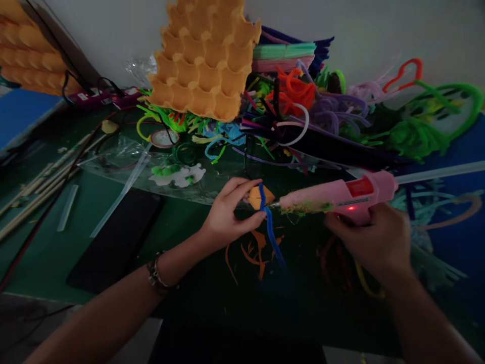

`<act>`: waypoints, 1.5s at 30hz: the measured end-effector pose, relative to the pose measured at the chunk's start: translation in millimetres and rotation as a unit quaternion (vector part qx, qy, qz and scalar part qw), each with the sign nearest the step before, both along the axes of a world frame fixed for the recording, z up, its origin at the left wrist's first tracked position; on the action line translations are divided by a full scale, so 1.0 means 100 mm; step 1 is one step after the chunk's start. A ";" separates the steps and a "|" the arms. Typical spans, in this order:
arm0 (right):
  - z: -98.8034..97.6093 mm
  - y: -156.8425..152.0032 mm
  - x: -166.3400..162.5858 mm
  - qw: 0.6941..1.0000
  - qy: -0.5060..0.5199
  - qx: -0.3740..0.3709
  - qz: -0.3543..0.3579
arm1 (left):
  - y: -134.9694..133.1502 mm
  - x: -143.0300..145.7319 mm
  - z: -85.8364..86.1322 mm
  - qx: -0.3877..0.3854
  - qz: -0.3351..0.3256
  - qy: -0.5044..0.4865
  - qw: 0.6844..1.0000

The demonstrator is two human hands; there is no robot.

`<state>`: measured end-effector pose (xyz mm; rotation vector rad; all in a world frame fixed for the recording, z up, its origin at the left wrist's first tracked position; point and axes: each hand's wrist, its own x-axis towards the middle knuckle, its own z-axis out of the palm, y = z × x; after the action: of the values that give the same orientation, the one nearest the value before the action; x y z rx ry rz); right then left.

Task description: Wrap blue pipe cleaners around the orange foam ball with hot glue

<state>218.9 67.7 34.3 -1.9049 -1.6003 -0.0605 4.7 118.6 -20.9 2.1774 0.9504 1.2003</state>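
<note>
My left hand (230, 210) pinches a small orange piece (260, 196) with a blue pipe cleaner (272, 232) wrapped over it and trailing down toward me. In my right hand (373, 237) I grip a pink hot glue gun (341, 197). Its nozzle points left and touches the orange piece. A red light glows on the gun's body and a clear glue stick (439, 173) pokes out of its back. Orange scraps (253, 253) lie on the green mat (182, 237) below my hands.
A stack of orange egg trays (204, 55) stands at the back. Beside it lies a heap of coloured pipe cleaners (322, 111). Wooden sticks (41, 184) and clear glue sticks (68, 207) lie at left, with a black pad (113, 242) and a clear plastic bag (159, 172).
</note>
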 end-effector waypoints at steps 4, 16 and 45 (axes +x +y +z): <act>0.01 0.01 -0.01 0.999 0.001 -0.018 -0.028 | -0.01 0.00 0.01 0.008 0.009 0.002 1.000; 0.04 0.01 -0.01 0.997 0.020 -0.050 -0.055 | -0.01 0.00 0.01 0.041 0.022 0.005 0.999; 0.04 -0.01 0.01 0.994 0.038 -0.056 -0.085 | -0.03 -0.01 0.03 0.075 0.004 0.019 0.997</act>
<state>219.5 66.8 38.8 -2.1016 -1.4152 0.0313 3.3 115.7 -17.7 2.3235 0.9110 1.2740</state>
